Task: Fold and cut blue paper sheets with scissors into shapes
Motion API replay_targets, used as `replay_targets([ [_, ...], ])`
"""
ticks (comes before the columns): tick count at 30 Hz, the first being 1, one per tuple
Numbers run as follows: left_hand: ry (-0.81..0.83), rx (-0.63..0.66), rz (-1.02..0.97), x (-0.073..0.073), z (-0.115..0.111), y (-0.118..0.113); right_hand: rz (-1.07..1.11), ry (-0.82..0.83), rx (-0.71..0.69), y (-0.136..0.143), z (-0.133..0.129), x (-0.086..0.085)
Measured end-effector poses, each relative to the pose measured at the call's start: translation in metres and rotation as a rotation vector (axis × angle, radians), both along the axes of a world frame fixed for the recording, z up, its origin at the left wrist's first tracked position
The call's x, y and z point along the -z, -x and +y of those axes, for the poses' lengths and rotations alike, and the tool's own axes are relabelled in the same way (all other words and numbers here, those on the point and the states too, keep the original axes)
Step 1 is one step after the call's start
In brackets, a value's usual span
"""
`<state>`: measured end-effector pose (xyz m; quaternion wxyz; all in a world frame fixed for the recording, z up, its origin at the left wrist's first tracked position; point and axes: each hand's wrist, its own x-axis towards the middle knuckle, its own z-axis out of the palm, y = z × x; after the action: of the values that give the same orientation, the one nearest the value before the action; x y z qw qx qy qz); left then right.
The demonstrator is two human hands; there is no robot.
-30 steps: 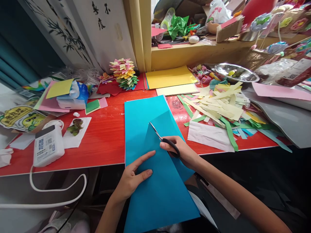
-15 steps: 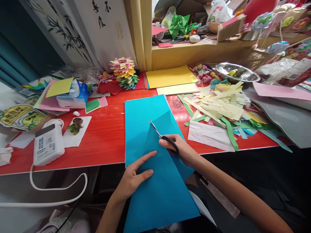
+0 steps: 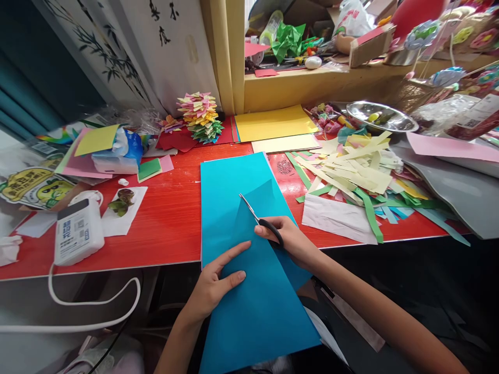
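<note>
My left hand [image 3: 212, 285] rests on a blue paper sheet [image 3: 259, 311], index finger and thumb stretched across its top face. Its other fingers are hidden, apparently beneath the sheet. In my right hand [image 3: 292, 241] are black-handled scissors [image 3: 268, 226], the fingers closed round the handles. The slim blades point up and left over the paper, with their tips nearly together. The held sheet slants off the table's front edge toward my lap. Under it on the table lies a blue paper stack [image 3: 222, 192], with a thin lilac edge showing.
Cut paper strips [image 3: 351, 166] and a white tissue [image 3: 339, 218] lie to the right. Behind are yellow sheets [image 3: 276, 123], a folded-paper tower [image 3: 200, 117] and a metal bowl [image 3: 390, 124]. A white power box [image 3: 79, 234] stands on the left, its cable hanging off the red table [image 3: 163, 218].
The scissors' blades have closed slightly, and the handles have shifted a little left with my right hand. My left hand and the paper look almost unmoved.
</note>
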<state>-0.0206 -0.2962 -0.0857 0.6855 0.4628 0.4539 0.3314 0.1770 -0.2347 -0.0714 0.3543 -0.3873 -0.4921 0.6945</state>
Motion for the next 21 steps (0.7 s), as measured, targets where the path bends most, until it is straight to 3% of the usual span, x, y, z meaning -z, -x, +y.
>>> replay_targets([
  [6, 0.060, -0.041, -0.026, -0.007, 0.000, -0.002, 0.059, 0.021, 0.023, 0.002, 0.001, 0.003],
  [9, 0.043, -0.199, -0.015, -0.011, 0.001, 0.002, 0.038, 0.040, 0.037, -0.001, 0.003, -0.004],
  [12, -0.017, -0.400, 0.045, -0.020, 0.009, 0.016, -0.052, -0.044, 0.107, -0.014, 0.009, -0.019],
  [16, -0.202, -0.608, 0.217, -0.030, 0.029, 0.044, -0.452, -0.346, 0.296, -0.050, 0.026, -0.034],
  [21, -0.373, -0.606, 0.585, -0.025, 0.064, 0.077, -1.202, -0.583, 0.501, -0.091, 0.037, -0.014],
])
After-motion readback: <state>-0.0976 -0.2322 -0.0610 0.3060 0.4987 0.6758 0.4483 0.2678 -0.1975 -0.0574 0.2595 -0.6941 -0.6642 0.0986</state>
